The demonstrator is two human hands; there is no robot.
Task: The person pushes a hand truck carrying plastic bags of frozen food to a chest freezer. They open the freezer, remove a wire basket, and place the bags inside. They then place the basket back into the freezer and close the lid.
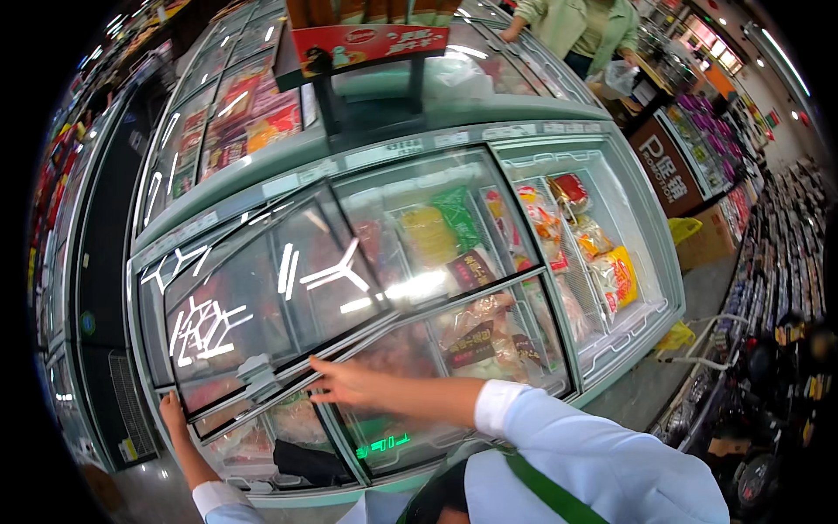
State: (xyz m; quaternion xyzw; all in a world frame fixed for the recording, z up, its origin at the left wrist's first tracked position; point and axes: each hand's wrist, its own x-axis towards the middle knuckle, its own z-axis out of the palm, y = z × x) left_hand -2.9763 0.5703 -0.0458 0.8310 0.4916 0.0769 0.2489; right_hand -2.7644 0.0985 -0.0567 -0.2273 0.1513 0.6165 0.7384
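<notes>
My left hand (173, 414) holds the lower left corner of a framed glass lid (249, 295) on a chest freezer. The lid sits tilted across the freezer, out of line with the other sliding panes. My right hand (340, 383) is at the lid's lower frame, thumb and fingers apart around the rail; how firmly it grips is unclear. A grey plastic latch or handle (259, 378) is on the frame between my hands. Under the glass lie packs of frozen food (478, 340). The freezer's right end is uncovered, showing bagged goods (615, 278) in wire baskets.
A second freezer (252, 124) stands behind, with a red sign (373, 46) on a stand between. A person in a light green jacket (556, 26) is at the far right side, holding a plastic bag (619, 78). Packed shelves (766, 262) line the right.
</notes>
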